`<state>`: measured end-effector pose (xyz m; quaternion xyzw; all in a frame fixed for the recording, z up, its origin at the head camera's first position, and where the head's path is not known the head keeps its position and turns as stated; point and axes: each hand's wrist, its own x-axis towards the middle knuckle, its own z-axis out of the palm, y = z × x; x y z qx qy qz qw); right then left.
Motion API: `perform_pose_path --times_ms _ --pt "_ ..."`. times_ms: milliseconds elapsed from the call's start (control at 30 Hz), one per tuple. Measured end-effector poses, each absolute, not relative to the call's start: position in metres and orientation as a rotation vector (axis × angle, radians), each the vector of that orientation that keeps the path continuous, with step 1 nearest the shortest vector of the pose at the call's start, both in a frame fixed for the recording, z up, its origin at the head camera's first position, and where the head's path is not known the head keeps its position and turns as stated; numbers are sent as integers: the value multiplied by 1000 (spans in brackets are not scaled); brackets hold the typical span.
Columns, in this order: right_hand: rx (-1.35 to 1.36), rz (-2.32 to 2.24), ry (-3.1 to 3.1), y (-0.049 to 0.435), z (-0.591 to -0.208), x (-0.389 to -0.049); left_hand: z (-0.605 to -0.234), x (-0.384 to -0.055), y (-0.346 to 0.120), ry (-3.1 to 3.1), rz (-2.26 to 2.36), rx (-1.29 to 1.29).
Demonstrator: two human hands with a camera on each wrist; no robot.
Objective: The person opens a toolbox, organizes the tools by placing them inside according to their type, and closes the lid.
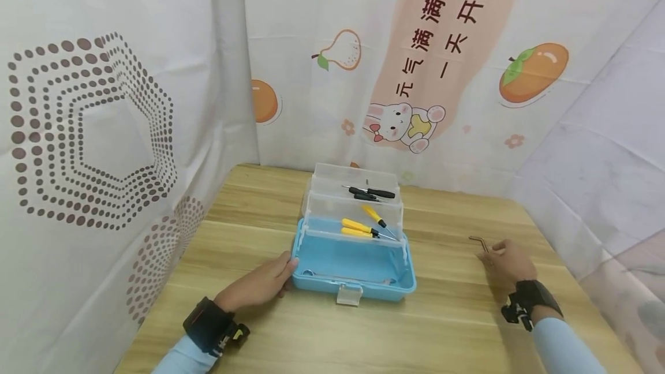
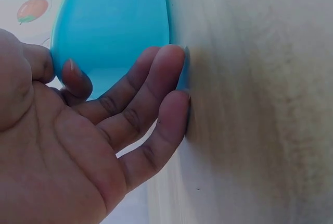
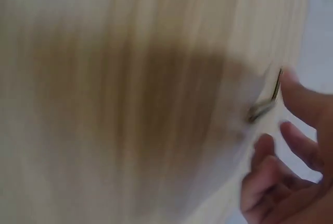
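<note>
A blue toolbox (image 1: 353, 291) stands with its clear tiered trays (image 1: 324, 204) raised. At its left front corner, my left hand (image 1: 265, 281) holds the side, thumb at the rim and curved fingers (image 2: 169, 70) against the lower wall. Off to the right, my right hand (image 1: 511, 261) pinches a small L-shaped hex key (image 1: 479, 239) by one end. In the right wrist view the hex key (image 3: 274, 94) sticks out at a fingertip, close over the tabletop; part of the grip is hidden there.
Several yellow-handled screwdrivers (image 1: 357, 225) and black-handled screwdrivers (image 1: 381, 193) lie in the trays. A thin metal tool (image 1: 337, 276) lies along the box's front inner wall, and a clear latch (image 1: 348, 294) hangs at its front. Printed curtains (image 1: 322, 114) surround the wooden table (image 1: 447, 310).
</note>
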<state>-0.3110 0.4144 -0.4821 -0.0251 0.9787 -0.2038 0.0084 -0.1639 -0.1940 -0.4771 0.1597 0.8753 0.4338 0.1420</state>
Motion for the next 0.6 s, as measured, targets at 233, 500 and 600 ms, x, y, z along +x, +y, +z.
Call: perform_pose_path --times_ms 233,500,600 --pt "-39 -652 3007 424 -482 -312 -476 -167 -195 2521 1254 452" --pt "67 -740 2857 428 -480 -312 -476 -166 -196 2517 1238 478" --pt "76 -757 2867 429 -480 -307 -476 -167 -195 2515 1240 484"
